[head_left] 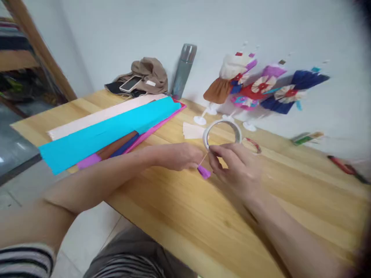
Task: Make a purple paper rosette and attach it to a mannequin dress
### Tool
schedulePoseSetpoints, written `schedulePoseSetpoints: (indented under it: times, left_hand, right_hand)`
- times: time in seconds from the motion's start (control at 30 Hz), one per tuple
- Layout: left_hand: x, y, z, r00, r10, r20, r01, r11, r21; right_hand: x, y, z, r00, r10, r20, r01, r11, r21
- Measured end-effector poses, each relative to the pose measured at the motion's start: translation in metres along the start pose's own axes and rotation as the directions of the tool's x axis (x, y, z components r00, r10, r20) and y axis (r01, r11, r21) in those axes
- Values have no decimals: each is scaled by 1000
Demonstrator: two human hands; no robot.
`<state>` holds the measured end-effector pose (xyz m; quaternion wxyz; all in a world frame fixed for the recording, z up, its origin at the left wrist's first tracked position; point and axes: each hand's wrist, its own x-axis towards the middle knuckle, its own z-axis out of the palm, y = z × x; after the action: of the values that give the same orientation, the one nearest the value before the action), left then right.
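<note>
Over the middle of the wooden table, my left hand [185, 156] is closed on a small purple paper piece [204, 172], whose pleated, flared end sticks out below the fingers. My right hand [236, 166] pinches the lower rim of a roll of tape [238, 133], held tilted with its ring facing me. A thin light strip [203, 157] runs between the roll and my left fingers; I cannot tell whether it is tape. Just behind my left hand lies a pale folded paper piece [193, 130]. Beside the roll, a red patterned ring [252, 145] is partly hidden.
Sheets of coloured paper, a turquoise one [107, 133] on top, lie at left. Behind them are a brown cloth [150, 73], a phone [131, 83] and a bottle [185, 69]. Little dresses on stands [262, 87] line the wall. Scissors [344, 166] lie at far right.
</note>
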<state>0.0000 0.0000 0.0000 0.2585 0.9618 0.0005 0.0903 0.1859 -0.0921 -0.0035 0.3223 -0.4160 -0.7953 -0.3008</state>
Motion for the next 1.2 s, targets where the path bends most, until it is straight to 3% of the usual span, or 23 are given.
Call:
schedulePoseSetpoints:
  times: [0.2,0.4,0.5,0.6,0.67,0.73,0.8,0.87,0.93,1.03,1.2]
  left_hand:
    - [-1,1,1,992,-76,-103,78,997,16]
    - [-2,5,4,971,-87,-221,122,982,146]
    - [-1,6,5,945,-108,-309,165,972,168]
    - [1,7,2,902,-206,-379,245,968,57]
    - [1,7,-2,877,-366,-310,329,930,-166]
    - [1,8,-6,852,-506,-135,408,803,-435]
    - [1,10,-7,829,-559,25,454,646,-614]
    - [1,11,-7,821,-566,78,460,573,-678]
    - [1,12,-6,833,-549,69,446,594,-669]
    - [1,13,-5,874,-485,20,407,711,-574]
    - [0,12,-4,937,-342,-78,310,911,-271]
  right_hand:
    - [4,0,-3,998,-2,-61,2,1000,1]
    - [5,4,-5,995,11,-99,-13,1000,-14]
    - [5,5,-8,994,28,-105,-29,1000,-8]
    - [7,5,-10,994,26,-108,-26,1000,1]
    - [7,6,-10,994,16,-107,-17,1000,-8]
    - [7,6,-9,995,11,-104,-13,1000,-17]
    - [5,6,-8,995,14,-102,-15,1000,-15]
    - [3,7,-7,995,21,-97,-22,1000,-15]
    - [2,8,-6,996,25,-91,-28,999,-23]
    - [4,10,-6,997,17,-72,-19,1000,-20]
    - [9,13,-12,995,-102,-21,103,994,31]
